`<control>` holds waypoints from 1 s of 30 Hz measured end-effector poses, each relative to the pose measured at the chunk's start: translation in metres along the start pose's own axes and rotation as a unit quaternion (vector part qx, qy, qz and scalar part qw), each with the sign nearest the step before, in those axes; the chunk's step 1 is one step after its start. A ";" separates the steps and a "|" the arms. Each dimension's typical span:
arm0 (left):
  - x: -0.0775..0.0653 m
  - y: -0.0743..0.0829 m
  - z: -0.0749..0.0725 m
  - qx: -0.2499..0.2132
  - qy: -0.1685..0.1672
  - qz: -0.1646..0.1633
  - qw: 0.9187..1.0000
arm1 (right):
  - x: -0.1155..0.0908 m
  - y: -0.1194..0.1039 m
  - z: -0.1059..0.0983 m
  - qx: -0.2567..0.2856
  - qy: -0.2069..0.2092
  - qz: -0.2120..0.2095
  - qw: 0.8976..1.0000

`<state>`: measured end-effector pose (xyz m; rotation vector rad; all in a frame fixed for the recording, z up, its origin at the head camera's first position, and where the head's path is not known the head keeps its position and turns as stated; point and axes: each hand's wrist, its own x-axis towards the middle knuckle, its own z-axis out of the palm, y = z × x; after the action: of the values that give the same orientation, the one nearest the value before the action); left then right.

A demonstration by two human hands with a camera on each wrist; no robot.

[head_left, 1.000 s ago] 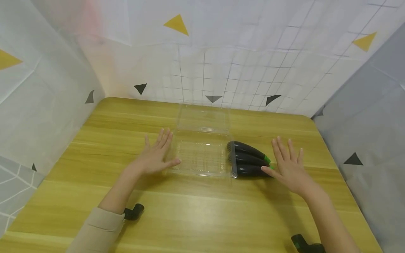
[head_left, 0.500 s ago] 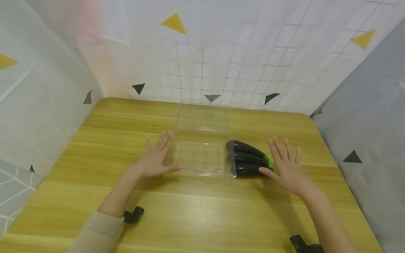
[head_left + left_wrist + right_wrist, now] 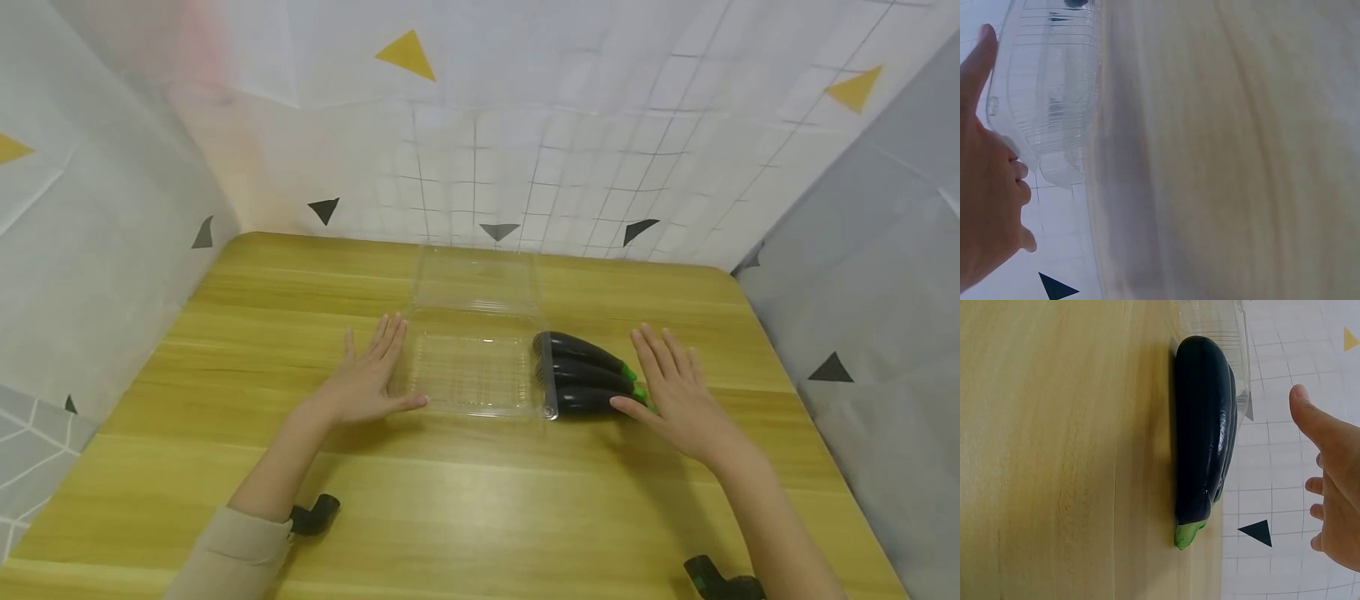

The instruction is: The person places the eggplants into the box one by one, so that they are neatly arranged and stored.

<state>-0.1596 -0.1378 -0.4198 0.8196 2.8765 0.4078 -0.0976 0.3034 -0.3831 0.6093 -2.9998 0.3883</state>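
Note:
A clear plastic clamshell box point(image 3: 472, 367) lies with its lid point(image 3: 476, 277) folded back toward the wall. Along its right side are three dark eggplants point(image 3: 588, 373) in a row, green stems pointing right and their blunt ends by the box's rim. My left hand point(image 3: 360, 383) is spread flat at the box's left side, thumb and fingertips right at the edge. In the left wrist view that hand overlaps the box wall point(image 3: 1047, 94). My right hand point(image 3: 686, 408) hovers with fingers extended beside the stems, thumb over the nearest eggplant point(image 3: 1200, 431) in the head view. Neither hand holds anything.
Everything lies on a wood-grain table point(image 3: 465, 500). White patterned sheeting point(image 3: 480, 150) stands behind it and on both sides. Black wrist-camera mounts point(image 3: 315, 514) show below each forearm, above the table's near part.
My right hand has shifted slightly left toward the eggplants, and its fingers have drawn closer together. The left hand, the box and the eggplants stay put, with a small shift of the head view.

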 end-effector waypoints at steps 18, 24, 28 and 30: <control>-0.001 0.000 0.002 -0.026 -0.002 -0.005 1.000 | 0.001 -0.003 -0.001 0.001 0.019 -0.014 1.000; -0.001 0.001 0.003 -0.026 -0.004 -0.006 1.000 | 0.001 -0.002 0.000 0.001 0.020 -0.008 1.000; 0.000 0.000 0.002 -0.029 -0.004 -0.004 1.000 | 0.002 -0.001 0.000 0.003 0.025 -0.013 1.000; 0.000 -0.001 0.002 -0.030 -0.004 -0.004 1.000 | 0.004 0.000 0.001 0.001 0.030 -0.017 0.999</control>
<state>-0.1594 -0.1381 -0.4215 0.7980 2.8449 0.4872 -0.1010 0.3022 -0.3834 0.6355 -2.9276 0.4012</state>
